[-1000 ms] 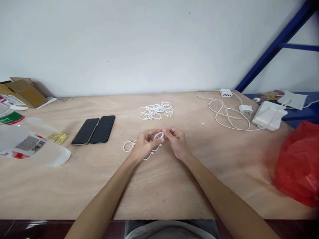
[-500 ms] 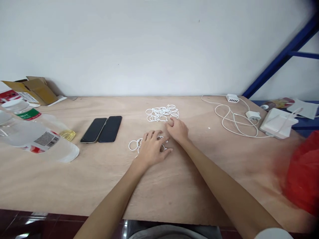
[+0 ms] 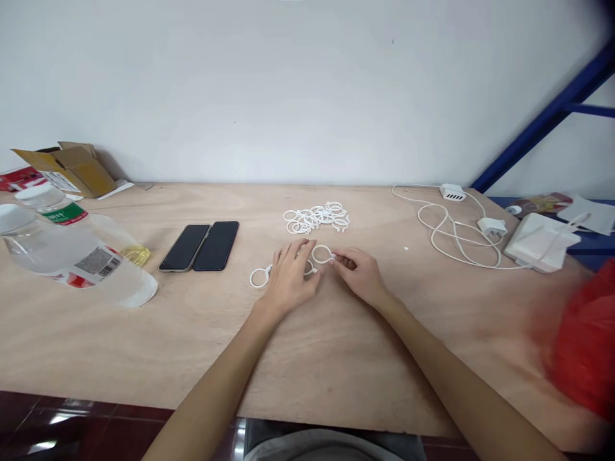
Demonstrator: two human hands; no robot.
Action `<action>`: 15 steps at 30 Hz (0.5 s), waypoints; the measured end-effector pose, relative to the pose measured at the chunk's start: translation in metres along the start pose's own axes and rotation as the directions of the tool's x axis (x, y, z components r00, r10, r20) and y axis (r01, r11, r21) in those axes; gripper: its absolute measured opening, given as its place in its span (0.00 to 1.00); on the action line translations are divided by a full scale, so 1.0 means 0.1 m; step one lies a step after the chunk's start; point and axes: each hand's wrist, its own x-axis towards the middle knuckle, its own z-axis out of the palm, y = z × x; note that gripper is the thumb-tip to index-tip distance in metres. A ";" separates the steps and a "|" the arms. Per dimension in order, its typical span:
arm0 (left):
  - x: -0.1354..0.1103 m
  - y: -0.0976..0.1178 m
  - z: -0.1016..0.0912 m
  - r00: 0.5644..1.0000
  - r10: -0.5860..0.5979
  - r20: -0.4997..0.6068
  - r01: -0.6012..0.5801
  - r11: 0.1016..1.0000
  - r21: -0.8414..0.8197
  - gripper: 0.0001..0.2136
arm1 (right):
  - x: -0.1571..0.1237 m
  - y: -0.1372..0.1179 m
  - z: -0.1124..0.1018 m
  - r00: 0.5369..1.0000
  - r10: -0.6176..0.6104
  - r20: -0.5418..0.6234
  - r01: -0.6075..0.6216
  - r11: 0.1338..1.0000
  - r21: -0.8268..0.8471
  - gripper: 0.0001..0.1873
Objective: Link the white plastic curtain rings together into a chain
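A pile of white plastic rings [image 3: 317,218] lies on the wooden table [image 3: 192,333] toward the back. Nearer to me a short chain of linked rings [image 3: 260,276] lies under my left hand [image 3: 291,276], whose fingers rest spread on it. My right hand [image 3: 361,272] pinches a single white ring [image 3: 321,254] at its edge, holding it just beside the left fingertips.
Two black phones [image 3: 200,246] lie side by side at the left. Plastic bottles [image 3: 72,256] lie at the far left, with a cardboard box [image 3: 67,168] behind them. White chargers and cables [image 3: 461,230] sit at the right, next to a blurred red bag [image 3: 583,339].
My right hand reached to the back pile and came back pinching one ring. My left hand laid the chain down and now rests flat on it.
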 end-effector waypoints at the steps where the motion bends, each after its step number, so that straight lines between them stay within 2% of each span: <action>1: 0.00 0.00 0.00 0.999 0.024 0.021 -0.023 0.999 -0.032 0.26 | -0.07 -0.04 -0.04 1.000 -0.010 0.009 0.009 0.999 0.032 0.13; 4: -0.01 0.01 0.01 0.993 0.098 0.062 -0.086 0.980 -0.178 0.22 | -0.22 -0.15 -0.12 1.000 -0.018 0.021 0.015 0.993 0.120 0.11; 8: -0.01 0.07 -0.03 0.982 0.165 0.090 -0.127 0.935 -0.332 0.19 | -0.24 -0.23 -0.14 0.999 0.033 -0.020 -0.026 0.962 0.270 0.10; 12: 0.01 0.12 -0.07 0.986 0.128 0.103 -0.078 0.916 -0.394 0.15 | -0.22 -0.26 -0.13 0.982 0.182 0.050 -0.183 0.858 0.480 0.12; 15: 0.02 0.13 -0.08 0.992 0.077 0.104 -0.022 0.892 -0.452 0.15 | -0.22 -0.29 -0.13 0.966 0.234 0.111 -0.255 0.773 0.582 0.13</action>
